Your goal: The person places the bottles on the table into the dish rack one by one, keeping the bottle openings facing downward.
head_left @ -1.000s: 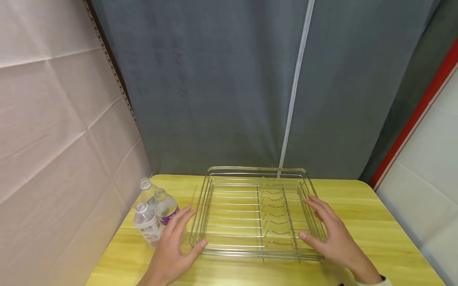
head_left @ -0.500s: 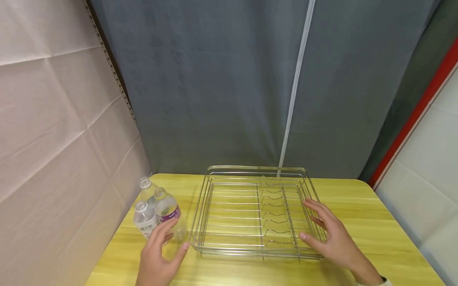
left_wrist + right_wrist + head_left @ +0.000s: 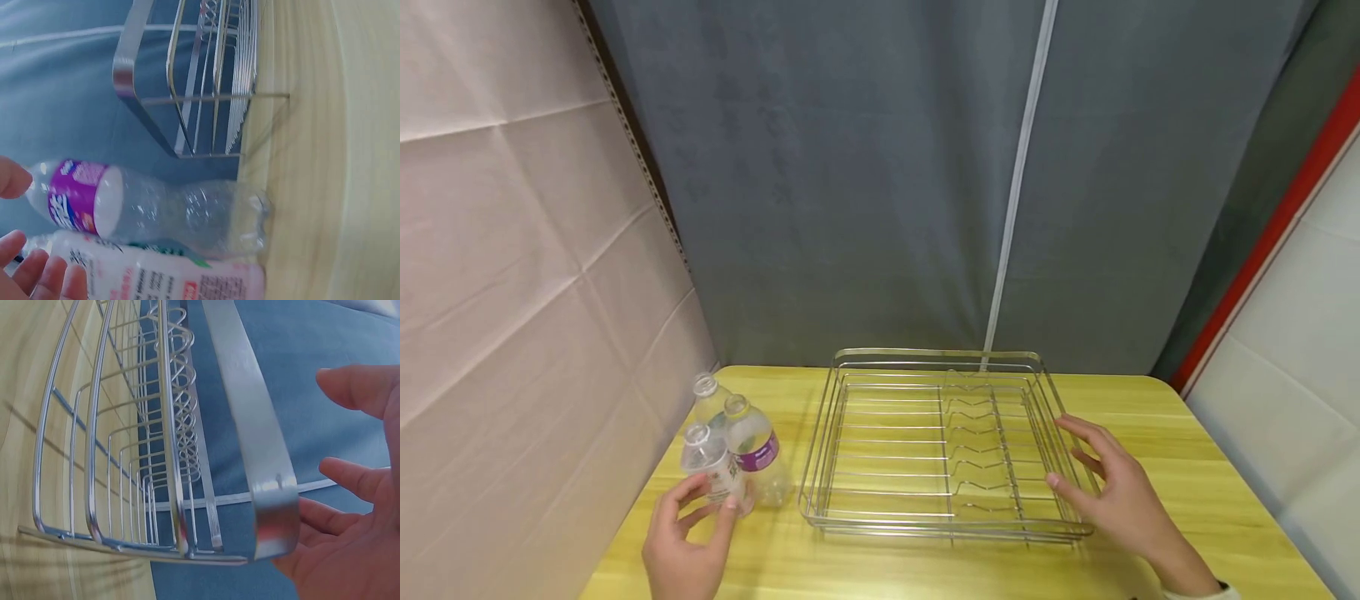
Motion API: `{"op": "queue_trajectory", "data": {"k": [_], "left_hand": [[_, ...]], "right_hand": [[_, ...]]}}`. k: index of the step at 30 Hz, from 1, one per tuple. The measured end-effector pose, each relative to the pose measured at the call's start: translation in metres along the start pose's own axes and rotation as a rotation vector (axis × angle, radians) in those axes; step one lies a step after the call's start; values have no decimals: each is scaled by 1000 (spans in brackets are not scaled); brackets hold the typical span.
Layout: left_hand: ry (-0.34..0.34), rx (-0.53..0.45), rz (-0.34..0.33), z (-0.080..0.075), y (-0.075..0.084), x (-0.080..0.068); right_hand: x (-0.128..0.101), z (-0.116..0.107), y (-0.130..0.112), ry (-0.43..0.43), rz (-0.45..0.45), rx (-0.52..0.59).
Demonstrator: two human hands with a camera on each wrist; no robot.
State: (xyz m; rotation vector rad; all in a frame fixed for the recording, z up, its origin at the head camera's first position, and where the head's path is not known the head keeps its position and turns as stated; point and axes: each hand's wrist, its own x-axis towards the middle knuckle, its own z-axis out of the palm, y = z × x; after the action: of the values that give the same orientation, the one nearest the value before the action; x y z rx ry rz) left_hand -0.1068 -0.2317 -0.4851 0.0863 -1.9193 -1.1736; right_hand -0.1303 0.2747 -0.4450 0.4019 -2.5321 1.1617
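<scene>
A metal wire dish rack stands on the table. To its left are three clear plastic bottles without caps: one with a purple label, one with a white label in front, and another bottle behind, partly hidden. My left hand is right at the white-labelled bottle, thumb and fingers spread apart; whether they touch it is unclear. In the left wrist view those fingers lie before the white label. Beside the rack's right side, my right hand is spread, its fingers around the outer corner without gripping.
The yellow wood-grain table has rounded far corners. A grey curtain hangs behind it, with a pale strip running down. White sheeting borders the left, and a white panel with a red edge borders the right.
My left hand has moved left, away from the rack's left side and over to the white-labelled bottle. The right hand has shifted slightly to the right. Rack and bottles look still.
</scene>
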Motion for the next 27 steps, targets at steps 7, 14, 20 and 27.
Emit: {"op": "queue_trajectory", "data": {"k": [7, 14, 20, 27], "left_hand": [[27, -4, -135, -3, -12, 5], [39, -5, -237, -6, -19, 9], [38, 21, -287, -9, -31, 13], [-36, 27, -342, -11, -43, 20]], "right_hand": [[0, -3, 5, 5, 38, -17], [-1, -4, 11, 1, 79, -38], [0, -4, 16, -20, 130, -68], [0, -3, 23, -73, 194, -62]]}}
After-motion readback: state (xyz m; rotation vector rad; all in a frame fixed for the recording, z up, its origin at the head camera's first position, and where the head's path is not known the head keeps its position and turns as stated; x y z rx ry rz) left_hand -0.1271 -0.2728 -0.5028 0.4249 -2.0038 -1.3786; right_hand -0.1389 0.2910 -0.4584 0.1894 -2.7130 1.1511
